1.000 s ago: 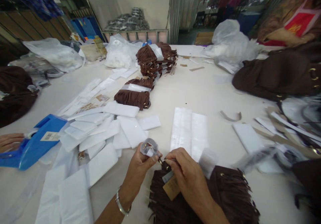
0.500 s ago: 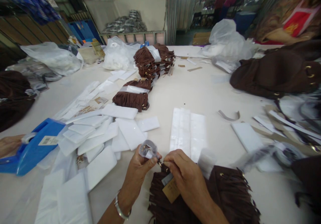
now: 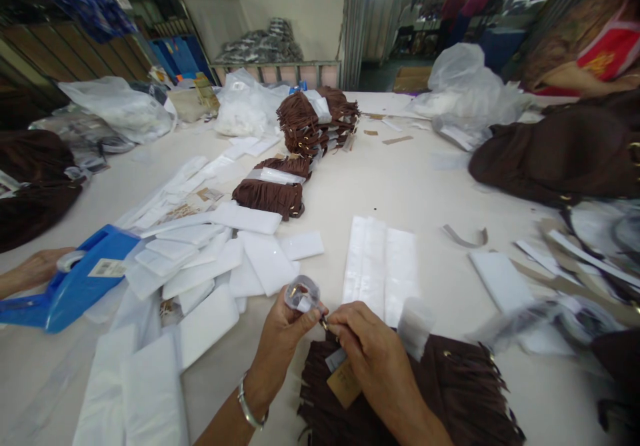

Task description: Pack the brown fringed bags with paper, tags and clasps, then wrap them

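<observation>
LEFT: your left hand (image 3: pixel 283 329) grips the round bundle wrapped in clear plastic (image 3: pixel 303 293), lower middle of the frame | RIGHT: your right hand (image 3: pixel 367 339) has its fingers pinched closed; what is between them, I cannot tell | BAG: the dark brown fringed bag (image 3: pixel 453 393) lies on the whitish surface (image 3: pixel 425 179), lower right.

The left hand (image 3: pixel 286 336) and right hand (image 3: pixel 373 349) are bare. Both forearms (image 3: pixel 224 427) are bare over their visible length. A narrow, rigid bangle (image 3: pixel 243 401), silver-coloured with a bright metallic sheen, encircles the left wrist (image 3: pixel 257 389).
</observation>
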Tool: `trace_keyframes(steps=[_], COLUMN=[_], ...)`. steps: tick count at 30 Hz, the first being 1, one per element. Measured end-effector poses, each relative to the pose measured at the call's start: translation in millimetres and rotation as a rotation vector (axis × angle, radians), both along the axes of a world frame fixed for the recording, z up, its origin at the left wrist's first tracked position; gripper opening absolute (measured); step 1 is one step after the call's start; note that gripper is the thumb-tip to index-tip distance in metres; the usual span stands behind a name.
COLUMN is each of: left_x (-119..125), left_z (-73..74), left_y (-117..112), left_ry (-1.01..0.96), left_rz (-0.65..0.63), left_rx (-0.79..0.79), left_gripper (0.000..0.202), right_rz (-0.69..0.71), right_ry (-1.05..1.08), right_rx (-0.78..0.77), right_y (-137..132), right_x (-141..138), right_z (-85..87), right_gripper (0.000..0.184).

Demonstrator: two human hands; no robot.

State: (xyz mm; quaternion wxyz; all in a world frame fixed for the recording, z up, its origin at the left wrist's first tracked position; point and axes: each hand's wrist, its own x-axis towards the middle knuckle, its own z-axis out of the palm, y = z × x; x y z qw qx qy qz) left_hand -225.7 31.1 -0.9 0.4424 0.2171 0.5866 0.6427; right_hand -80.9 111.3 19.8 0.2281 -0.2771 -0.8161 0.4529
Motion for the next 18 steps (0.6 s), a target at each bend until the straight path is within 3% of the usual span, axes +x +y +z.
trace_keyframes(steps=[5, 9, 12, 15, 18], left_x=[0.7, -1.1, 0.9, 8.5, 17.4], left_z=[-8.4, -16.2, -19.0, -19.2, -18.0], left_y=[3.6, -5.0, -16.4, -22.5, -20.2], left_ry=[-0.001, -0.015, 0.122, 0.317, 0.369], left_rz=[0.039, -0.007, -0.026, -0.004, -0.003], left_rx=[-0.034, -0.013, -0.101, -0.235, -0.259], left_gripper=[0.037, 0.053, 0.064, 0.062, 0.063], right_rz=[0.02, 0.029, 0.031, 0.024, 0.019], right_ry=[-0.073, -0.157, -0.19, -0.212, -0.224], right_rx=[0.061, 0.147, 0.195, 0.23, 0.249], right_y=[-0.5, -0.4, -0.5, -0.7, -1.0], right_x=[-0.9, -3.6, -5.7, -6.9, -7.3], right_z=[-7.6, -17.5, -23.8, -27.4, -28.9], right_gripper=[0.028, 0.029, 0.029, 0.028, 0.028])
